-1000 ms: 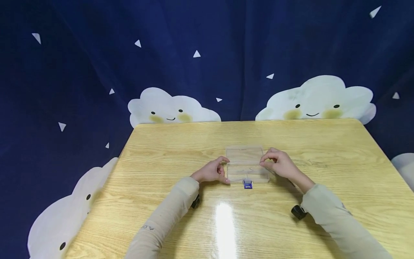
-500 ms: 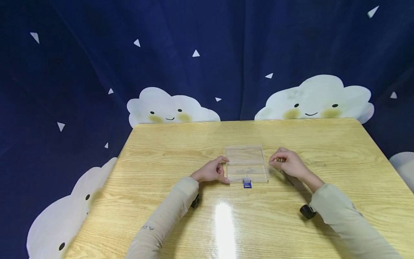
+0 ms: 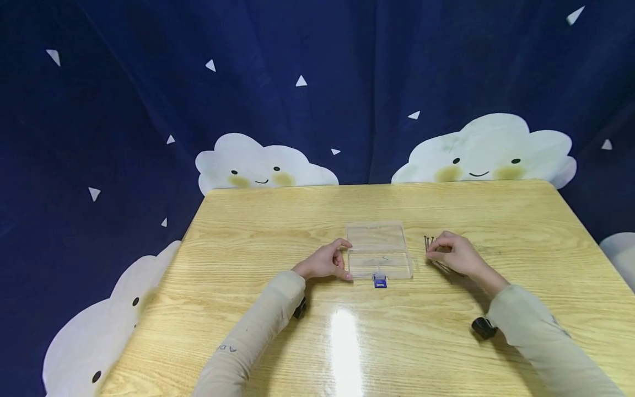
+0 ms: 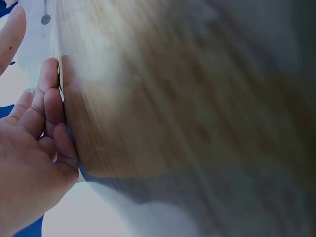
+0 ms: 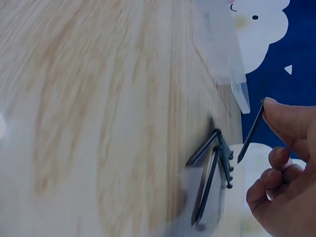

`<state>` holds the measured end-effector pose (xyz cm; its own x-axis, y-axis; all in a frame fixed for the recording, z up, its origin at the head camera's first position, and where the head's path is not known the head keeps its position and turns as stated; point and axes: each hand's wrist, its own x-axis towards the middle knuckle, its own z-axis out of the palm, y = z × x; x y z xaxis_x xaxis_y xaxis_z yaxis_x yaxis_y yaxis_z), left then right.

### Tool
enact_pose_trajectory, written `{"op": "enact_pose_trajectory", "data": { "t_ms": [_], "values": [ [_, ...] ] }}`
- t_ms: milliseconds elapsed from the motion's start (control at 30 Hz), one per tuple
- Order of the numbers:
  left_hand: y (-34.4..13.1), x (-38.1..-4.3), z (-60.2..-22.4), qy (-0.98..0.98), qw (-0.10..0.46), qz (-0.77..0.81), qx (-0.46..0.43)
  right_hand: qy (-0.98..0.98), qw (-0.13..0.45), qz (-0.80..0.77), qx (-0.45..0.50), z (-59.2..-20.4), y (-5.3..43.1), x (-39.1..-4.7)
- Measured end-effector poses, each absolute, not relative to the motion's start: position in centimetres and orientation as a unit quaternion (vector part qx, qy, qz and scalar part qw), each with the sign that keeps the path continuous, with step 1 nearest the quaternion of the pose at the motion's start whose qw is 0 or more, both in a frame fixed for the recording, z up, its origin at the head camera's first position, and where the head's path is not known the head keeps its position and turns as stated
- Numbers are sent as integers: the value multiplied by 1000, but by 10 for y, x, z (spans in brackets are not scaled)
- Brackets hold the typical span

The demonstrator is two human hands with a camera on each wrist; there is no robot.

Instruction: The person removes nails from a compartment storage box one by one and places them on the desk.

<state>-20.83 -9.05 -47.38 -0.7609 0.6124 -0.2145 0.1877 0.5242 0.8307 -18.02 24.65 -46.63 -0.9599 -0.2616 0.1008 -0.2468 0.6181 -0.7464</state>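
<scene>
A clear plastic box (image 3: 364,271) lies on the table with its lid (image 3: 375,237) folded back. At its front edge is a blue latch (image 3: 380,282). My left hand (image 3: 324,261) holds the box's left side, thumb at the front corner and forefinger near the hinge. A small nail (image 3: 385,258) shows inside the box. To the right of the box, my right hand (image 3: 455,255) pinches a dark nail (image 5: 251,131) between thumb and forefinger. Several loose nails (image 5: 207,185) lie beneath it on the table, partly hidden by the hand in the head view.
The wooden table (image 3: 278,220) meets a dark blue curtain (image 3: 278,99) with printed clouds behind it. A bright light reflection shows on the tabletop in front of the box. A black wrist camera (image 3: 483,328) hangs below the right sleeve.
My right hand has moved right, away from the box's right edge to the loose nails. My left hand and the box stay in place.
</scene>
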Motion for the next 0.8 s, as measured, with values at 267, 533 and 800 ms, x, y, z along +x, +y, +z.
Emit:
{"op": "enact_pose_trajectory", "data": {
  "t_ms": [267, 533, 800],
  "values": [
    [-90, -208, -475, 834, 250, 431, 239, 909, 14, -393, -135, -473, 258, -180],
    [-90, -208, -475, 833, 252, 431, 238, 914, 12, -386, -126, -481, 264, -180],
    [-90, -209, -476, 831, 252, 435, 239, 921, 18, -371, -115, -483, 264, -180]
  ]
}}
